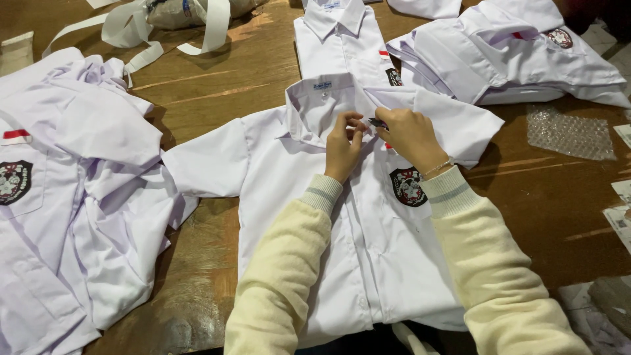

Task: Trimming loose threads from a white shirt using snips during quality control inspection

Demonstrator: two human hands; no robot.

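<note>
Far left of the hands: crumpled pile of white shirts (72, 197), soft, creased, dark crest badge on a pocket, spilling past the table edge toward the viewer. Up-left of the hands: loose white fabric strips (131, 29), flat, curling, next to a wrapped bundle. Bare strip of wooden table (217, 79) between pile and the flat shirt, scuffed brown grain, that's the only clear lane on the left side.

Centre: white short-sleeved shirt (368, 250) laid flat, front up, collar away from the viewer, sleeves spread. Smooth thin cloth, crest badge on chest pocket just under the right wrist.

Left hand (343, 146) pinches the placket just below the collar, fingers curled shut on cloth. Right hand (411, 137) close beside it, almost touching, fingers closed on a small dark object (377, 123); can't tell what it is. Both sleeves cream knit, ribbed cuffs.

Beyond the hands: another folded shirt (342, 39), collar up. Right of that: stack of folded white shirts (513, 56), neat edges. Right of the right hand: bubble wrap sheet (570, 133), clear, dimpled, bare wood around it. Paper slips at the right table edge.
</note>
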